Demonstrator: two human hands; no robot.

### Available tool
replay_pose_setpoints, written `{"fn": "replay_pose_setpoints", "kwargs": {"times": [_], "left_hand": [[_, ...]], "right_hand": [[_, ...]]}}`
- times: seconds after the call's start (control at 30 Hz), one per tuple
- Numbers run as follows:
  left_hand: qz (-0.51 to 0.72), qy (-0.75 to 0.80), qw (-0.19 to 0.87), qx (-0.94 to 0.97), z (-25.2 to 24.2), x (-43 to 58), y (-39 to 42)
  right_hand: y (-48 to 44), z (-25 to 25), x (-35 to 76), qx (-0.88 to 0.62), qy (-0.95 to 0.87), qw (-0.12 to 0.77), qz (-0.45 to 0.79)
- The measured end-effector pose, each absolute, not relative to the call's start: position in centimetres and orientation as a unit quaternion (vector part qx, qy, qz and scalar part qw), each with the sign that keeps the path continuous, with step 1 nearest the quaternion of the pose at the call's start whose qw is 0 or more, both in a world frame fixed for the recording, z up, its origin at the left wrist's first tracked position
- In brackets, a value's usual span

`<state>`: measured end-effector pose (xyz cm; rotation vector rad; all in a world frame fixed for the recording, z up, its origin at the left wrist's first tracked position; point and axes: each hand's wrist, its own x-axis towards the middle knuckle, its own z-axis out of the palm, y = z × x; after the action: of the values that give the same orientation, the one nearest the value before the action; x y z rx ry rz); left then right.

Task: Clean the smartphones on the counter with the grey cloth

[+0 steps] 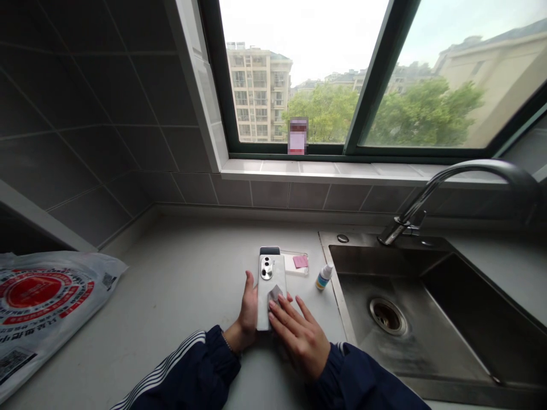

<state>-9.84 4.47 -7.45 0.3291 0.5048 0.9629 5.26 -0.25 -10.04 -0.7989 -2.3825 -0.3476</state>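
A white phone (267, 285) lies face down on the grey counter (188, 285), its camera ring at the far end. My left hand (247, 310) grips the phone's left edge, thumb along the side. My right hand (299, 336) presses a small grey cloth (276, 295) onto the phone's back with its fingertips, fingers stretched forward. Just beyond the phone lies a clear phone case (294, 263) with a pink slip on it. A small dropper bottle (323, 277) with a blue and yellow label stands to the right of the phone.
A steel sink (410, 319) with a curved tap (431, 193) fills the right side, its rim close to the bottle. A white plastic bag with red print (43, 302) lies at the far left. Dark tiled walls and a window sill (342, 169) close off the back.
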Motion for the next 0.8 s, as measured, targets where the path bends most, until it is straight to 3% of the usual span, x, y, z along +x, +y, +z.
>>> {"fn": "replay_pose_setpoints", "kwargs": {"times": [0.27, 0.8], "left_hand": [[0.456, 0.234, 0.844, 0.154, -7.5, -10.0, 4.4], [0.459, 0.224, 0.842, 0.173, -7.3, -9.7, 4.3]], "right_hand": [[-0.2, -10.1, 2.5, -0.312, -0.88, 0.333, -0.135], [-0.6, -10.5, 8.1, -0.296, -0.906, 0.276, -0.122]]}}
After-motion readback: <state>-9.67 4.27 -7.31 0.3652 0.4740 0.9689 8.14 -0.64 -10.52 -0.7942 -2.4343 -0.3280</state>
